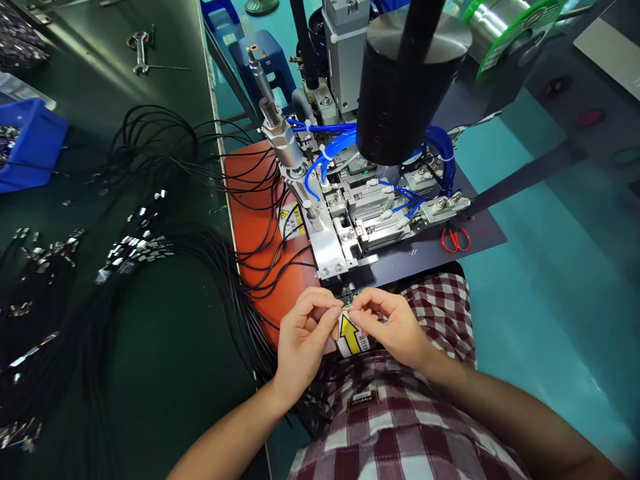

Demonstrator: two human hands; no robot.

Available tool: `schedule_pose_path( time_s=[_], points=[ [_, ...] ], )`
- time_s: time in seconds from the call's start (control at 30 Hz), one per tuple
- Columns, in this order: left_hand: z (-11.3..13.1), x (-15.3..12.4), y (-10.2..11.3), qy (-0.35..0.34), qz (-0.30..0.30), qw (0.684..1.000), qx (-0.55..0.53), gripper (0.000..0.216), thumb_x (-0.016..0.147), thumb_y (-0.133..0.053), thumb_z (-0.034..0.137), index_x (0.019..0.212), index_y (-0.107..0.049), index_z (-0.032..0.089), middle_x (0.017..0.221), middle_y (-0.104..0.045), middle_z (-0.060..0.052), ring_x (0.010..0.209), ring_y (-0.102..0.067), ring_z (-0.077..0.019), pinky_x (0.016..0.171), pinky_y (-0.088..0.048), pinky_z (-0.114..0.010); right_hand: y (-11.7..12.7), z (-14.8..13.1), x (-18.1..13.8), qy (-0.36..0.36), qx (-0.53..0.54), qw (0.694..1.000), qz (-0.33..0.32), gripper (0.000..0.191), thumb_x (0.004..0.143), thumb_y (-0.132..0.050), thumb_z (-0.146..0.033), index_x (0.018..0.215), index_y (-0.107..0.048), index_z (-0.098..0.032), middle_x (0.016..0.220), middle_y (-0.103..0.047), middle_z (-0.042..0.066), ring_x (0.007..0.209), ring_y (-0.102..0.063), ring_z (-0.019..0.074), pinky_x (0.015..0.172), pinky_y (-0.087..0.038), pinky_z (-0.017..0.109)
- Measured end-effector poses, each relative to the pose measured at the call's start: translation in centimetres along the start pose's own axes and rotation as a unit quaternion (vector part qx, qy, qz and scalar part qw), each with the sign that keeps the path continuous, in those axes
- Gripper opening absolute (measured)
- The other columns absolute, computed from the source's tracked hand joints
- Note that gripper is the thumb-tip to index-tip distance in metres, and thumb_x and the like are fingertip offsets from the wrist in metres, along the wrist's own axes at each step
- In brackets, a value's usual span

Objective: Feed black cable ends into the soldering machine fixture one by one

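Greenish wire (346, 307) — pinched by left hand (304, 331) and right hand (395, 328) — seemingly runs sideways between them.

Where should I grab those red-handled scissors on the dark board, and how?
Probably by the red loops, from your right, near side with the right hand. The loops of the scissors face you and stick out past the metal machine over the dark board, while the blade end points toward the machine, mostly hidden. Pinch both loops together.

On the bench (90, 93) to my left: wrench (141, 55), blue plastic bin (40, 157). Red-handled scissors (455, 235) to my right. Blue stool (276, 72) ahead.
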State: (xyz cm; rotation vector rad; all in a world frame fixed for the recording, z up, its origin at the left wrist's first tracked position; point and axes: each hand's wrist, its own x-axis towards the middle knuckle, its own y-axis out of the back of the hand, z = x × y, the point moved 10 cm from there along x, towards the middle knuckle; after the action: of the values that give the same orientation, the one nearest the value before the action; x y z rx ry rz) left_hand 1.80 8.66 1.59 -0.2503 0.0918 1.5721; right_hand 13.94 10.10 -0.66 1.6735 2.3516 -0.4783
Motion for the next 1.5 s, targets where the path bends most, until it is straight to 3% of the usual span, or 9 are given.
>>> schedule_pose_path(
  time_s=[0.1,0.27,0.57,0.73,0.87,1.03,1.27,1.5],
  points=[
    [-1.3,0.0,0.1,0.046,0.014,0.998,-0.052,0.015,0.087,-0.062,0.026,0.077,-0.056,0.016,0.077,-0.049,0.003,0.052,-0.043,-0.0025,0.047,-0.037,-0.017,-0.2,-0.3,-0.2,0.041,-0.052,0.998,0.016,0.013,0.082,-0.063,-0.026,0.073,-0.061,-0.017,0.066,-0.056,-0.002,0.056,-0.048,0.0096,0.052,-0.037,0.022],
    [-3.1,-0.4,-0.2,0.122,-0.004,0.989,-0.080,0.018,0.086,-0.062,0.034,0.087,-0.058,0.017,0.055,-0.044,0.007,0.048,-0.036,-0.0044,0.044,-0.033,-0.015,-0.2,-0.2,-0.4,0.087,-0.110,0.989,0.044,0.009,0.084,-0.061,-0.021,0.076,-0.061,-0.018,0.070,-0.060,-0.001,0.063,-0.053,0.0109,0.060,-0.043,0.022],
    [-4.6,-0.6,0.2,0.181,0.008,0.981,-0.066,0.022,0.078,-0.070,0.036,0.082,-0.062,0.016,0.048,-0.039,0.008,0.044,-0.031,-0.0037,0.041,-0.030,-0.014,-0.3,-0.3,-0.7,0.093,-0.173,0.979,0.048,0.009,0.084,-0.059,-0.018,0.075,-0.060,-0.018,0.068,-0.060,-0.002,0.061,-0.054,0.0111,0.058,-0.043,0.022],
    [-4.8,-0.7,0.2,0.190,-0.001,0.979,-0.071,0.022,0.079,-0.068,0.037,0.081,-0.062,0.015,0.047,-0.040,0.007,0.044,-0.030,-0.0043,0.041,-0.029,-0.015,0.1,-1.0,-0.2,0.092,-0.183,0.979,-0.013,0.006,0.084,-0.059,-0.019,0.081,-0.064,-0.018,0.073,-0.064,0.000,0.065,-0.056,0.0119,0.060,-0.044,0.023],
    [-4.7,-0.7,0.3,0.207,0.007,0.976,-0.073,0.024,0.078,-0.069,0.038,0.079,-0.060,0.016,0.046,-0.039,0.008,0.042,-0.028,-0.0040,0.039,-0.028,-0.016,1.1,-1.2,0.0,0.081,-0.156,0.984,-0.001,0.008,0.086,-0.058,-0.022,0.083,-0.065,-0.018,0.074,-0.064,0.000,0.066,-0.057,0.0124,0.059,-0.043,0.023],
    [-4.6,-0.8,0.1,0.211,-0.004,0.975,-0.065,0.024,0.078,-0.068,0.039,0.081,-0.060,0.016,0.047,-0.038,0.008,0.042,-0.028,-0.0038,0.040,-0.028,-0.015,0.6,-1.5,0.2,0.081,-0.123,0.989,0.003,0.008,0.083,-0.060,-0.022,0.080,-0.065,-0.017,0.071,-0.062,0.000,0.064,-0.055,0.0122,0.059,-0.042,0.024],
    [-3.9,-0.7,-0.3,0.192,-0.026,0.978,-0.080,0.023,0.079,-0.070,0.036,0.085,-0.063,0.015,0.049,-0.039,0.008,0.044,-0.027,-0.0031,0.041,-0.026,-0.014,0.8,-0.5,0.9,-0.014,-0.041,0.999,-0.026,0.019,0.083,-0.058,-0.033,0.077,-0.062,-0.015,0.067,-0.057,0.000,0.055,-0.051,0.0113,0.054,-0.040,0.025],
    [-4.0,-0.6,-0.2,0.187,-0.034,0.979,-0.079,0.022,0.080,-0.068,0.035,0.087,-0.060,0.016,0.049,-0.040,0.008,0.044,-0.029,-0.0043,0.041,-0.026,-0.015,0.9,0.0,0.6,-0.013,-0.044,0.998,-0.030,0.018,0.079,-0.063,-0.032,0.079,-0.063,-0.015,0.067,-0.057,0.000,0.056,-0.050,0.0108,0.052,-0.036,0.024]
  ],
)
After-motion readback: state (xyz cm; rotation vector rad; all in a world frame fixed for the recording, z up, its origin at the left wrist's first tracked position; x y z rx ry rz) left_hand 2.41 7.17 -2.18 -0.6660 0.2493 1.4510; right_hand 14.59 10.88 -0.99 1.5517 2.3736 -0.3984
